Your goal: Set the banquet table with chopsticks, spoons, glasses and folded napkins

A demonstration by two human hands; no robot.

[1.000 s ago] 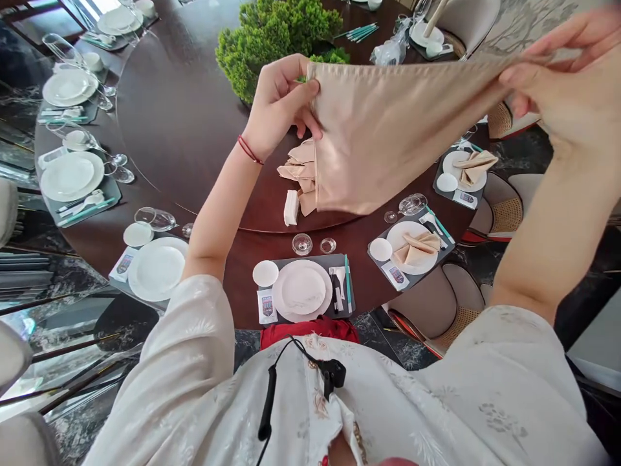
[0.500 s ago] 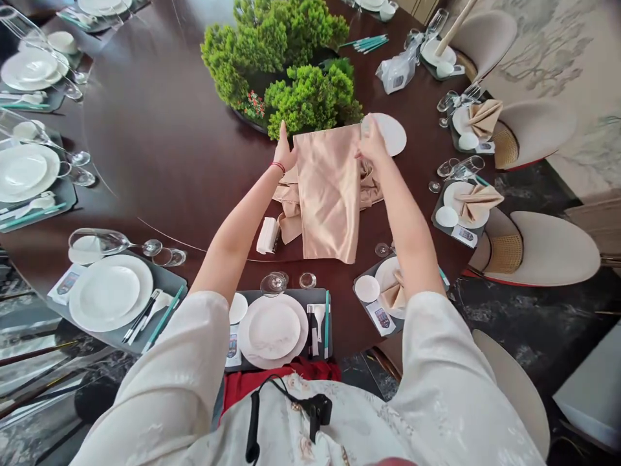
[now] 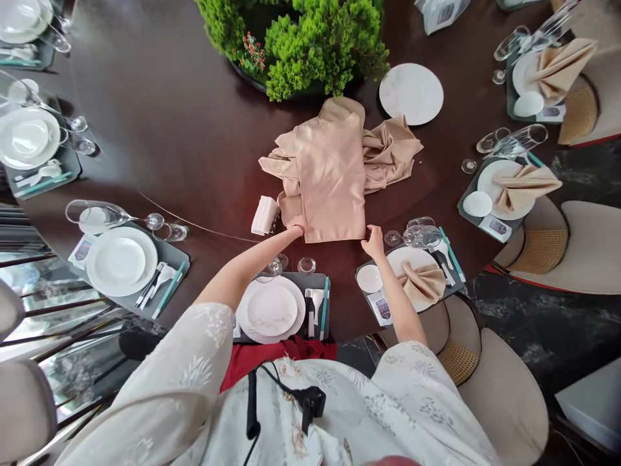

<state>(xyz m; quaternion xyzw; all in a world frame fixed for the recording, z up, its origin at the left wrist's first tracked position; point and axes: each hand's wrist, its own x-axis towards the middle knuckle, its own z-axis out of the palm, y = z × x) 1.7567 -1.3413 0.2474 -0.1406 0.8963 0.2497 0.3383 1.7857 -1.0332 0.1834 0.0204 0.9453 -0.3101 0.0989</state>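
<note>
A beige satin napkin (image 3: 332,178) lies folded flat in front of me, its straight lower edge towards me. My left hand (image 3: 301,226) is at its lower left corner, closed on the cloth, with the fingers partly hidden. The lower right corner is pinched between the thumb and fingers of my right hand (image 3: 372,243). Behind and beside it is a crumpled pile of beige napkins (image 3: 392,155). A white folded towel (image 3: 265,215) sits just left of the pile.
A green plant centrepiece (image 3: 320,52) stands beyond the napkins, with a bare white plate (image 3: 411,94) to its right. Nearest my body is a place setting (image 3: 272,310) with stacked plates. Wine glasses lie on their sides near the settings (image 3: 422,233). Chairs (image 3: 548,239) line the right side.
Both hands have come from the napkin's far corners to its near corners. The napkin now lies flatter on the table. My view has tipped downward.
</note>
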